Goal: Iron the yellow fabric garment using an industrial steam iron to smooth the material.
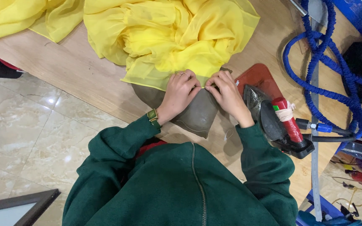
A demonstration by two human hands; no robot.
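A big heap of sheer yellow fabric (164,37) lies on the wooden table (72,71). Its near edge hangs over a grey-brown pressing cushion (195,113) at the table's front. My left hand (179,94), with rings and a green wristwatch, pinches that yellow edge from the left. My right hand (227,94) pinches the same edge from the right, fingertips almost touching the left ones. Both arms wear dark green sleeves.
A steam iron (273,119) with a red handle rests on a red mat (258,77) just right of my right hand. A coiled blue hose (336,75) runs from it across the table's right side. Marble floor tiles (17,125) lie to the left.
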